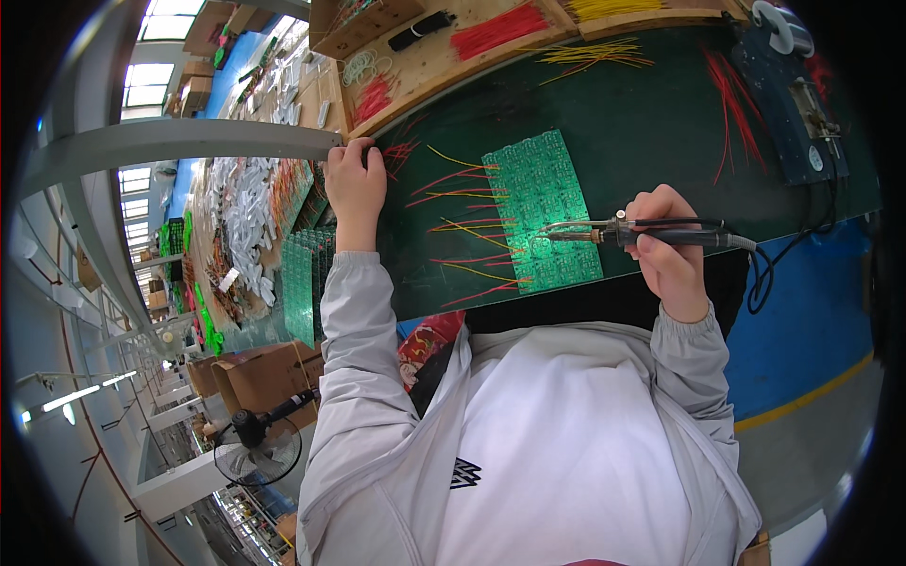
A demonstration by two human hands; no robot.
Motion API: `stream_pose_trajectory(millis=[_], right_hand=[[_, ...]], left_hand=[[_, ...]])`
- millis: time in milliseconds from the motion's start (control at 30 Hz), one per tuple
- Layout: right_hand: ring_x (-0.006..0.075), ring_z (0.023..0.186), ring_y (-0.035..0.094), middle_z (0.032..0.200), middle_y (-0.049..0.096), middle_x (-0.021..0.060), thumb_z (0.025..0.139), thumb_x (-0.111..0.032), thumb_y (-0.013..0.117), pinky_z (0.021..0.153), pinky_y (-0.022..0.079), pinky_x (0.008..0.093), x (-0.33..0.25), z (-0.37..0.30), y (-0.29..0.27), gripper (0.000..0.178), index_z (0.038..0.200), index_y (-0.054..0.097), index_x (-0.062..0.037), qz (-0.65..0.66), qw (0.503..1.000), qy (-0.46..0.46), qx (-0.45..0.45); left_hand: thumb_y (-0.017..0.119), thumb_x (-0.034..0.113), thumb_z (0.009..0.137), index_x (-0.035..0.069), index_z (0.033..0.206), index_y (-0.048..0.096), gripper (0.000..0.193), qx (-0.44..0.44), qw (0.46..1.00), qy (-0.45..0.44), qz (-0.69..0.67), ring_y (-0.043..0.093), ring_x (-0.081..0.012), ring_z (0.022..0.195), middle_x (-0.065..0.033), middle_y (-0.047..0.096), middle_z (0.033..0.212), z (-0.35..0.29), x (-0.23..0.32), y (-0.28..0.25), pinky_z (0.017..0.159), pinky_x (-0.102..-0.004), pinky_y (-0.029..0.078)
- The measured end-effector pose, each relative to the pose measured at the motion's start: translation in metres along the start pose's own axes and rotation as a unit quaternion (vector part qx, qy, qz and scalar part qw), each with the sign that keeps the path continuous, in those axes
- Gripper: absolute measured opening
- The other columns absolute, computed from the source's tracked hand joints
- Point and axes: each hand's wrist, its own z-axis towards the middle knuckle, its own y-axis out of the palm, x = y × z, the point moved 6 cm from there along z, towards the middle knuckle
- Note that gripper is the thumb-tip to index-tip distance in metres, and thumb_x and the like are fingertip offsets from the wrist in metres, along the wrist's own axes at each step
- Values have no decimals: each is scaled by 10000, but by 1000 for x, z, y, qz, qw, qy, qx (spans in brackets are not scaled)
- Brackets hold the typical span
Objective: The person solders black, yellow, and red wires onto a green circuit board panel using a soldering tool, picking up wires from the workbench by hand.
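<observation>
Right hand (672, 247) fingers are wrapping shut around the black handle of a soldering iron (642, 232), thumb on top. Iron's long axis is running across the view, tip pointing toward the person's left and sitting over the near-right part of the green circuit board panel (543, 206). Whether the tip is touching the board, can't tell. Cable is trailing off the handle's back end to the right.

Left hand (356, 181) is resting on the tabletop (642, 123) just left of the panel, fingers curled together around the red and yellow wire leads (462, 203); can't tell what they're pinching, if anything. Leads are fanning out from the panel's left edge toward that hand.

Panel is lying flat on the dark green tabletop, between both hands, nearer the right. Loose red wires (736, 104) and yellow wires (595, 55) are lying farther back.
</observation>
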Motion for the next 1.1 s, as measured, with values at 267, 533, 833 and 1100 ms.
stream_pose_trajectory(millis=[267, 533, 833, 1100], right_hand=[[73, 654, 421, 766, 496, 25, 804, -50, 624, 563, 326, 233, 1, 0, 0, 136, 872, 507, -32, -10, 1000, 2, 4], [72, 655, 412, 770, 490, 23, 805, -43, 615, 568, 323, 232, 0, 1, 2, 131, 867, 501, -34, 0, 1000, 0, 6], [71, 659, 413, 774, 485, 22, 803, -35, 616, 576, 329, 233, 1, 0, -1, 130, 872, 507, -36, 1, 1000, 12, 6], [72, 664, 427, 776, 488, 22, 803, -50, 630, 585, 340, 231, 0, 0, 0, 139, 873, 511, -37, -4, 1000, 1, 5]], left_hand=[[574, 325, 905, 145, 1092, 666, 275, -34, 996, -71, 30, 546, -384, 1054, -156, 573, 1109, 1, -14, 19, 934, -474, 435], [563, 360, 902, 193, 1090, 670, 273, -70, 985, -150, -45, 530, -364, 1114, -149, 574, 1127, 7, -14, 27, 993, -512, 369], [617, 311, 872, 233, 1109, 675, 256, -32, 996, -65, -45, 488, -370, 1128, -119, 565, 1152, 8, 11, 27, 983, -501, 362], [617, 260, 879, 197, 1104, 689, 244, -8, 1000, -18, -2, 513, -354, 1045, -140, 599, 1077, 10, 22, 20, 978, -440, 378]])
